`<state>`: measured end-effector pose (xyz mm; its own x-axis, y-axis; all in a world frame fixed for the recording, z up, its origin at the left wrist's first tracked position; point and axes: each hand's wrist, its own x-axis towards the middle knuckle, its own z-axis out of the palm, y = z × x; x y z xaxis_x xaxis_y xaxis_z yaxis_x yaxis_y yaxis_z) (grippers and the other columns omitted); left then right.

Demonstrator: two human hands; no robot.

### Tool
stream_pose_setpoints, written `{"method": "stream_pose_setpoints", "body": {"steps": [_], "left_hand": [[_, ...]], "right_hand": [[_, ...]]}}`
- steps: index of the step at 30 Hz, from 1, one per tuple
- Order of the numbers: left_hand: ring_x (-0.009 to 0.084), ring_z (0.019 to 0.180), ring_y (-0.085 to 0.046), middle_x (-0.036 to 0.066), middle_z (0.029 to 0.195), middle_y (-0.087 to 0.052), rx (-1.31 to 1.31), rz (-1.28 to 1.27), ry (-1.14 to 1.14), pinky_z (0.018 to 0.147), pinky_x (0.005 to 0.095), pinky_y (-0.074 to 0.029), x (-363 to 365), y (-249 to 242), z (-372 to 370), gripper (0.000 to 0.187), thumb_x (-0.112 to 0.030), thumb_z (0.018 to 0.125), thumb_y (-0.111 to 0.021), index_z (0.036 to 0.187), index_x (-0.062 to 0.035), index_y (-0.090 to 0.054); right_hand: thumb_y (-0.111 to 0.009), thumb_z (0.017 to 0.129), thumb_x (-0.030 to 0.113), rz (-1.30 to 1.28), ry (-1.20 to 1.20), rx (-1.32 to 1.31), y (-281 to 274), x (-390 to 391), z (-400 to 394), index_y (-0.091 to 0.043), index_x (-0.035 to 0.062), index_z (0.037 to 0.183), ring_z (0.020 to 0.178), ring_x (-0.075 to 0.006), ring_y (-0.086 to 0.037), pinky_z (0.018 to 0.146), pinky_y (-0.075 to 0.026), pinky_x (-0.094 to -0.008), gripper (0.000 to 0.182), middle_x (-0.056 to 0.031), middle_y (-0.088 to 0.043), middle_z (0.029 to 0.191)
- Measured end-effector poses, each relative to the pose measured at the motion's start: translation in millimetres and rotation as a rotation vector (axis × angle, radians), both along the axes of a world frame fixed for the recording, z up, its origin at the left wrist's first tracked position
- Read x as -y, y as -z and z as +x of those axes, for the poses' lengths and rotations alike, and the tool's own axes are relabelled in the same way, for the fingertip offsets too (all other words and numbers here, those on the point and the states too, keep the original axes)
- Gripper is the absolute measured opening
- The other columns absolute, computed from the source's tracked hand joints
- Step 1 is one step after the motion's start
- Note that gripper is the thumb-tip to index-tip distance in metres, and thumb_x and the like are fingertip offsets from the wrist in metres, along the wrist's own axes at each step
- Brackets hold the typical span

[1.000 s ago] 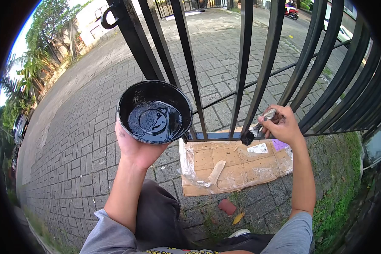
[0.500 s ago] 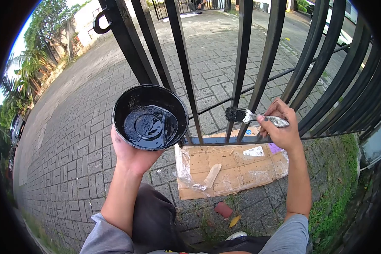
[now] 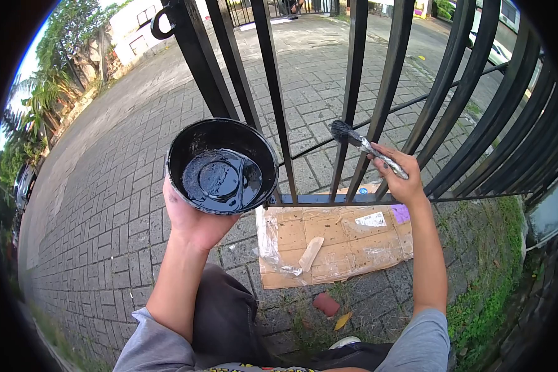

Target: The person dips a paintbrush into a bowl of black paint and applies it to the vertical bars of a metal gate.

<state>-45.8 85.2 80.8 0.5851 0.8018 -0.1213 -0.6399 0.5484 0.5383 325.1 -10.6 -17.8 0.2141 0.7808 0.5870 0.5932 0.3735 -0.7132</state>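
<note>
My left hand (image 3: 195, 217) holds a round black bowl (image 3: 181, 133) from below, tilted a little towards me. Glossy black paint (image 3: 220, 180) covers the bowl's bottom. In my right hand (image 3: 398, 173) is a paintbrush (image 3: 369, 147), its fingers closed round the silvery, paint-smeared handle. The brush's dark bristles lie against a bar of the black metal gate (image 3: 351, 74), pointing up and left. Both hands are on the near side of the gate.
Beneath the gate's bottom rail lies a flattened cardboard sheet (image 3: 328, 248) with paint specks and clear tape. A reddish fragment (image 3: 326, 304) and a yellow leaf (image 3: 343, 320) are on the grey pavers (image 3: 124, 211). Grass (image 3: 490, 279) grows at the right.
My right hand has tilted the brush, so its bristles have swung upwards along the bar. The bowl stays at nearly the same spot, and the view has shifted slightly.
</note>
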Motion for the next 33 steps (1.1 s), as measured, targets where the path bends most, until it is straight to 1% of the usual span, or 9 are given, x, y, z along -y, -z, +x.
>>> {"method": "stream_pose_setpoints", "body": {"steps": [6, 9, 10, 14, 17, 21, 25, 29, 33], "left_hand": [[0.0375, 0.134, -0.052, 0.014, 0.144, -0.056, -0.010, -0.021, -0.014, 0.111, 0.0577, -0.040, 2, 0, -2, 0.068, -0.061, 0.096, -0.041, 0.143, -0.0151, -0.055], [0.0373, 0.134, -0.052, 0.014, 0.145, -0.056, -0.017, -0.026, -0.013, 0.111, 0.0577, -0.040, 3, -1, -3, 0.067, -0.060, 0.096, -0.040, 0.143, -0.0152, -0.055], [0.0371, 0.134, -0.052, 0.014, 0.144, -0.056, -0.014, -0.024, -0.011, 0.111, 0.0576, -0.040, 3, -1, -3, 0.067, -0.060, 0.096, -0.040, 0.143, -0.0151, -0.055], [0.0365, 0.134, -0.052, 0.014, 0.144, -0.057, -0.004, -0.010, 0.010, 0.113, 0.0571, -0.039, 6, -2, -3, 0.066, -0.059, 0.096, -0.041, 0.143, -0.0149, -0.056], [0.0363, 0.134, -0.052, 0.014, 0.144, -0.057, -0.005, -0.026, 0.023, 0.113, 0.0566, -0.038, 8, -1, -1, 0.066, -0.058, 0.096, -0.041, 0.142, -0.0145, -0.057], [0.0292, 0.123, -0.060, 0.008, 0.132, -0.066, 0.001, -0.009, 0.028, 0.108, 0.0516, -0.044, 9, -6, 0, 0.061, -0.060, 0.097, -0.043, 0.130, -0.0148, -0.066], [0.0365, 0.134, -0.053, 0.014, 0.144, -0.058, -0.002, -0.004, 0.021, 0.113, 0.0568, -0.039, 2, -2, -7, 0.066, -0.058, 0.096, -0.042, 0.142, -0.0136, -0.057], [0.0367, 0.134, -0.052, 0.014, 0.144, -0.057, -0.004, 0.002, 0.019, 0.113, 0.0572, -0.039, 4, -3, -7, 0.066, -0.058, 0.096, -0.042, 0.142, -0.0137, -0.057], [0.0363, 0.135, -0.052, 0.014, 0.144, -0.057, -0.007, 0.021, 0.014, 0.113, 0.0578, -0.039, 7, -6, -7, 0.066, -0.059, 0.096, -0.042, 0.143, -0.0140, -0.057]], "right_hand": [[-0.071, 0.095, 0.012, -0.171, -0.027, -0.156, 17, -5, 2, -0.072, -0.0012, 0.122, 0.078, -0.0081, -0.065, 0.073, -0.053, -0.0272, 0.030, -0.0120, -0.077, 0.099], [-0.072, 0.094, 0.015, -0.358, 0.039, -0.095, 15, 2, -9, -0.073, -0.0007, 0.120, 0.079, -0.0129, -0.069, 0.073, -0.054, -0.0318, 0.030, -0.0122, -0.078, 0.099], [-0.072, 0.093, 0.017, -0.183, 0.016, 0.170, 26, -4, -5, -0.074, -0.0006, 0.117, 0.080, -0.0248, -0.073, 0.074, -0.055, -0.0371, 0.030, -0.0177, -0.077, 0.098], [-0.076, 0.089, 0.017, -0.445, -0.001, 0.325, 22, -4, -27, -0.073, -0.0011, 0.116, 0.098, -0.0356, -0.073, 0.085, -0.056, -0.0391, 0.032, -0.0227, -0.074, 0.108], [-0.074, 0.089, 0.017, -0.232, -0.139, 0.188, 26, -15, -38, -0.074, -0.0011, 0.113, 0.089, -0.0377, -0.073, 0.078, -0.056, -0.0411, 0.030, -0.0241, -0.074, 0.098], [-0.077, 0.087, 0.017, -0.078, 0.105, 0.288, 12, -16, -22, -0.074, -0.0009, 0.112, 0.092, -0.0356, -0.073, 0.083, -0.057, -0.0392, 0.031, -0.0209, -0.075, 0.103], [-0.077, 0.087, 0.019, -0.094, 0.192, 0.372, -8, -9, -12, -0.076, 0.0001, 0.109, 0.095, -0.0340, -0.074, 0.084, -0.057, -0.0386, 0.029, -0.0178, -0.076, 0.104], [-0.077, 0.087, 0.026, -0.120, 0.229, 0.319, 1, -10, -5, -0.078, 0.0021, 0.105, 0.084, -0.0333, -0.073, 0.078, -0.056, -0.0384, 0.030, -0.0175, -0.076, 0.090], [-0.079, 0.087, 0.025, -0.339, 0.278, 0.355, -36, 7, -24, -0.077, -0.0015, 0.096, 0.064, -0.0316, -0.069, 0.061, -0.050, -0.0387, 0.028, -0.0198, -0.068, 0.069]]}}
